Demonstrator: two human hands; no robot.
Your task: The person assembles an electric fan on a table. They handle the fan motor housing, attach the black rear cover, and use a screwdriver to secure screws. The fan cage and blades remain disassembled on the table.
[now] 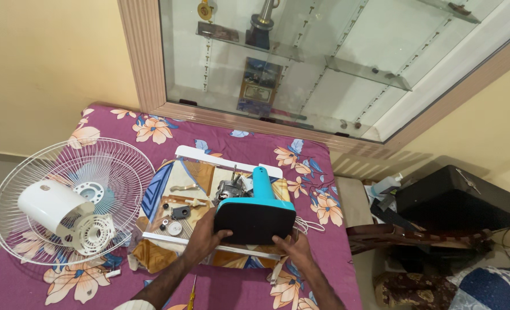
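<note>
The fan base [255,215], turquoise w/ a black underside, is gripped at its lower edge by both hands, left hand [206,235] and right hand [292,247], fingers closed round the rim, and is held tilted over a white tray [209,154] on the floral-covered worktop [335,229]. Since the grip is only at one edge, the base could probably slip or tip fwd onto the motor [229,188] just behind it. Small screws & washers [172,221] lying loose beside the left hand might be knocked off the tray, and the white cable [305,225] at the right could snag.
</note>
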